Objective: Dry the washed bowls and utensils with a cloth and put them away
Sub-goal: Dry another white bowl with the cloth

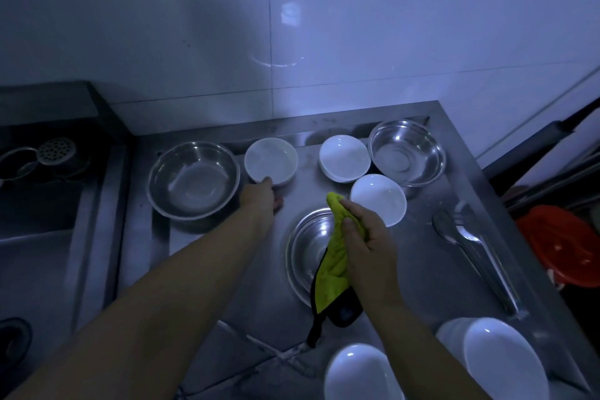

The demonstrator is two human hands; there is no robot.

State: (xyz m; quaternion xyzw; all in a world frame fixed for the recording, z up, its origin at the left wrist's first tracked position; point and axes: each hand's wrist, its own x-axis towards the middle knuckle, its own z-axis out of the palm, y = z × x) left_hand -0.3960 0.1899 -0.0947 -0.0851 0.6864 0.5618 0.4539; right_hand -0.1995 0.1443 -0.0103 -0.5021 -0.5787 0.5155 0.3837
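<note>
My left hand (263, 196) grips the near rim of a white bowl (271, 159) standing at the back of the steel counter (422, 269), thumb on the rim. My right hand (367, 237) holds a yellow-green cloth with a black edge (336, 266) bunched above a small steel bowl (311, 250). Two more white bowls (344, 157) (380, 198) sit behind it. A large steel bowl (194, 178) is at the left, another steel bowl (407, 153) at the back right. A metal spoon and fork (467, 243) lie at the right.
Two white bowls (360, 373) (503, 357) stand at the near edge. A dark sink (35, 191) with a metal strainer (56, 150) lies to the left. A red plastic item (565, 243) sits beyond the counter's right edge. A tiled wall (292, 26) rises behind.
</note>
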